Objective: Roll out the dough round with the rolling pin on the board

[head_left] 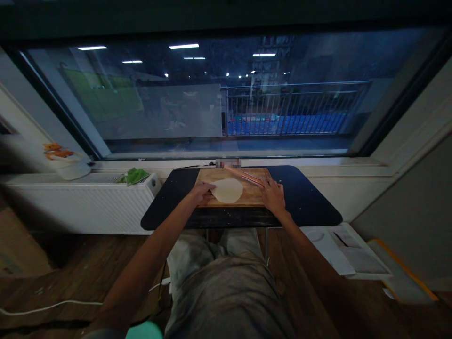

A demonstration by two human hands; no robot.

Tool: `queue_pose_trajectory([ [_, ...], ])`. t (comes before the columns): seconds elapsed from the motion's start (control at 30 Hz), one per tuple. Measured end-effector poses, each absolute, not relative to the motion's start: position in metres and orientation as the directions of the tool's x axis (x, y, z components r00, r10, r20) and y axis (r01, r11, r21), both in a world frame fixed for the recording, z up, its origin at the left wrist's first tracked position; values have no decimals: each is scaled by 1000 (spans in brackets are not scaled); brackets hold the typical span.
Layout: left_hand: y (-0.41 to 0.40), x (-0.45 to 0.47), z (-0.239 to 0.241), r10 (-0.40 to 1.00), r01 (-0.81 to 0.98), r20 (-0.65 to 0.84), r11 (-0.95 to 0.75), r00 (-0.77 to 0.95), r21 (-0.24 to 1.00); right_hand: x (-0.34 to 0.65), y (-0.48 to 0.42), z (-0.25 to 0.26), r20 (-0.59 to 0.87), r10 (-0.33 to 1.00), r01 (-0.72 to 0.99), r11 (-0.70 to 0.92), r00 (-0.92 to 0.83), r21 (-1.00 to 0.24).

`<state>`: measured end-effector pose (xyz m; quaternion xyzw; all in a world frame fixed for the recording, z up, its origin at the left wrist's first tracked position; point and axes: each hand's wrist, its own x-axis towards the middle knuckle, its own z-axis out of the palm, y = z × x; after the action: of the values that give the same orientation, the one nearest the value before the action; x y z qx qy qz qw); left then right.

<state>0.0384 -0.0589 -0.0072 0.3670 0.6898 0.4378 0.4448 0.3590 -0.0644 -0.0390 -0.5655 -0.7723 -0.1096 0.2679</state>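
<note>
A flat round of pale dough lies on a wooden board in the middle of a small black table. My left hand rests on the dough's left edge, fingers curled against it. My right hand sits at the board's right side, fingers on the near end of a thin wooden rolling pin that lies slanted across the board's far part.
A wide dark window runs behind the table. A white radiator stands at the left with a green cloth and a white bowl on its top. White flat items lie on the floor at the right. A white cable crosses the wooden floor.
</note>
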Motion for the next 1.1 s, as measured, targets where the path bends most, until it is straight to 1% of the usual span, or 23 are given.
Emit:
queue_pose_trajectory([
  [0.1, -55, 61, -5, 903, 30, -311, 334, -298, 942, 360, -64, -40, 535, 814, 928, 346, -225, -135],
  [0.23, -60, 78, -5, 912, -10, -311, 320, -268, 947, 361, -66, -35, 503, 833, 935, 333, -230, -125],
  [0.27, -64, 76, -4, 914, 2, -315, 326, -256, 945, 361, -66, -32, 483, 844, 937, 328, -234, -118],
  [0.33, -73, 67, 0, 921, 112, -288, 326, -263, 939, 362, -68, -26, 431, 862, 935, 339, -266, -102],
  [0.37, -77, 60, 3, 938, 307, -199, 285, -283, 908, 362, -69, -23, 403, 865, 927, 363, -298, -94],
  [0.4, -81, 53, 7, 943, 508, -61, 229, -326, 830, 361, -70, -20, 381, 860, 913, 398, -340, -86],
  [0.43, -84, 48, 11, 928, 656, 72, 202, -366, 727, 359, -70, -17, 365, 847, 895, 440, -387, -74],
  [0.47, -85, 44, 15, 905, 770, 208, 173, -370, 615, 356, -70, -14, 356, 828, 875, 481, -432, -58],
  [0.53, -85, 42, 20, 854, 899, 427, 101, -299, 427, 348, -68, -8, 340, 794, 840, 543, -505, -21],
  [0.57, -83, 44, 20, 842, 935, 491, 45, -225, 352, 342, -66, -5, 323, 783, 826, 563, -531, -6],
  [0.6, -79, 46, 19, 841, 957, 523, -19, -141, 290, 337, -64, -3, 300, 777, 815, 579, -553, 2],
  [0.63, -76, 49, 15, 849, 966, 525, -79, -64, 246, 332, -62, -1, 272, 775, 806, 592, -571, 3],
  [0.67, -71, 51, 10, 866, 966, 500, -125, -5, 227, 327, -59, 1, 245, 773, 798, 603, -585, -1],
  [0.7, -67, 52, 3, 886, 959, 462, -157, 33, 234, 323, -57, 2, 224, 772, 791, 612, -595, -7],
  [0.77, -60, 49, -10, 912, 938, 403, -197, 69, 285, 319, -52, 0, 216, 777, 793, 609, -592, -21],
  [0.87, -56, 35, -26, 896, 886, 440, -251, 60, 390, 317, -49, -7, 253, 800, 820, 571, -545, -37],
  [0.93, -59, 24, -29, 879, 866, 475, -266, 38, 424, 317, -48, -13, 289, 808, 837, 546, -514, -37],
  [1.0, -66, 16, -27, 865, 871, 497, -290, 61, 397, 317, -49, -17, 318, 805, 842, 538, -501, -35],
  [1.1, -79, 10, -17, 842, 895, 505, -360, 191, 262, 317, -49, -20, 339, 798, 840, 541, -497, -41],
])
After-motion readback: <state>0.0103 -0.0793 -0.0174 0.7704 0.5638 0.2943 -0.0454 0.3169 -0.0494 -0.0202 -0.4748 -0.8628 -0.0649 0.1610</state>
